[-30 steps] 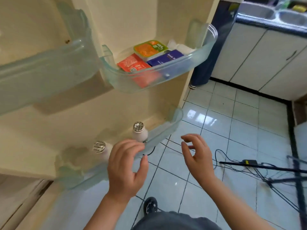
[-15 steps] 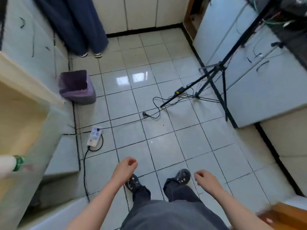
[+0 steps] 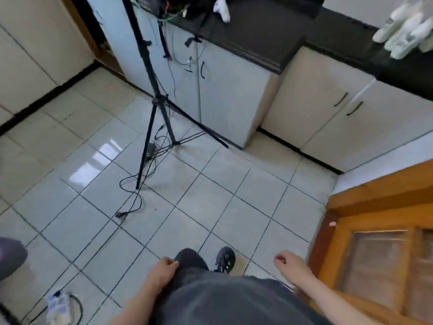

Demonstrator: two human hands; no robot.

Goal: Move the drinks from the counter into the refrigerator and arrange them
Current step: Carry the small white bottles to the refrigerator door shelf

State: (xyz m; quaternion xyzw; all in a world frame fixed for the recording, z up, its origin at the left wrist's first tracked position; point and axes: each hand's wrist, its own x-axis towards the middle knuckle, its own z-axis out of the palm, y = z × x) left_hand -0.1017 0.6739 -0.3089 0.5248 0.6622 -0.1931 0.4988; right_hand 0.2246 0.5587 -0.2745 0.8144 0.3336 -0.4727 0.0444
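though loose and empty, left hand (image 3: 162,272) and right hand (image 3: 291,265) fingers (image 3: 280,259) far from drinks (image 3: 406,31)

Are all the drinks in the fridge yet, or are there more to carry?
Not yet. The fridge is out of view, so what is already inside cannot be seen. Nothing is being carried: the left hand and right hand hang empty. Several white bottles are on the black counter, waiting to be fetched.
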